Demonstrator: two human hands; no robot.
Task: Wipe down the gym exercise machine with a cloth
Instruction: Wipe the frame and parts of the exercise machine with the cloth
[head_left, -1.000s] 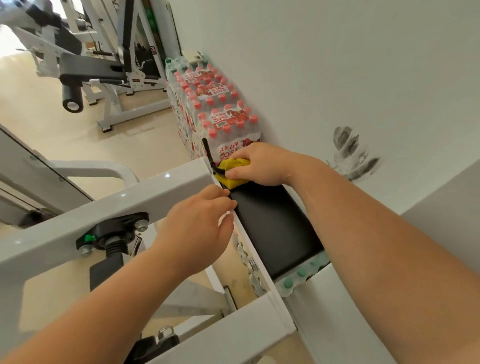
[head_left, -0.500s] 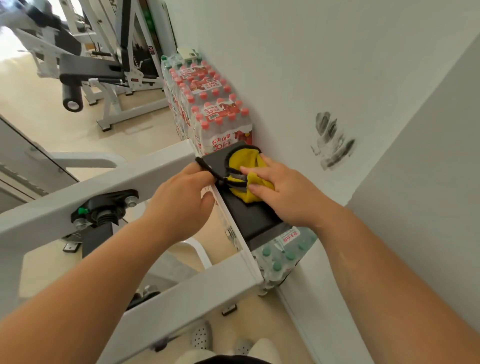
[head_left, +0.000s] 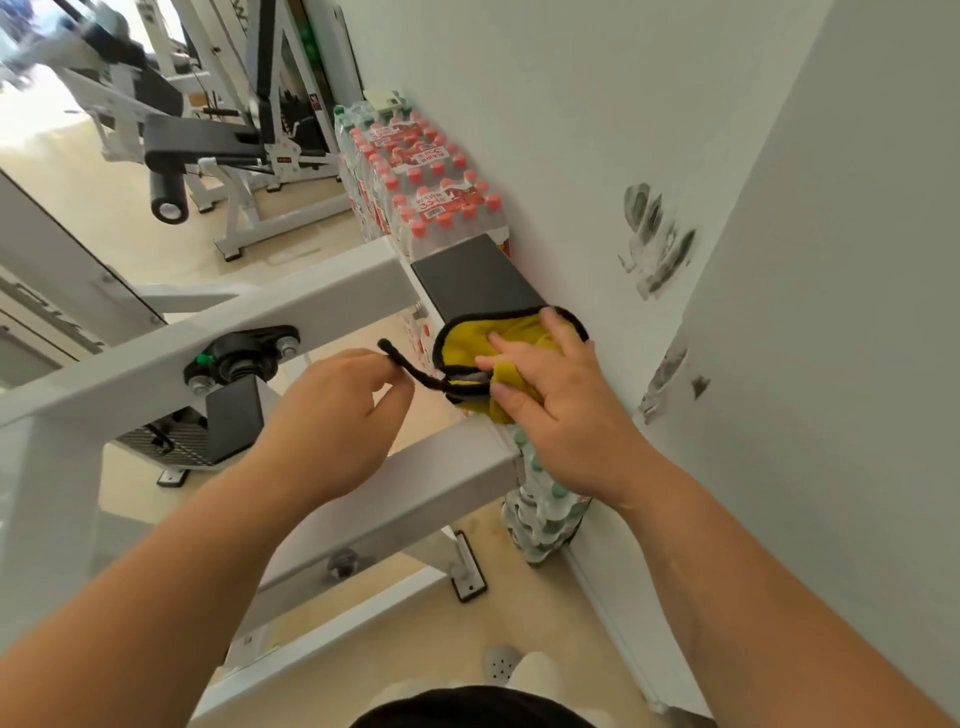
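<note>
With both hands at the near end of the black pad (head_left: 472, 275), looked partway through the wipe. Seemed to have covered the pad's top down to that end, with the white frame (head_left: 311, 317) left of the pad and the rest of the machine apparently yet to do. Pressed the yellow cloth (head_left: 511, 332) onto the pad's near end under the right hand (head_left: 550, 415), fingers spread and fairly straight, one fold hanging off the edge. Held the left hand (head_left: 332, 415) just left of that end, fingers loosely curled beneath the tip of the cloth's black cord (head_left: 410, 370); could not tell whether pinched.
</note>
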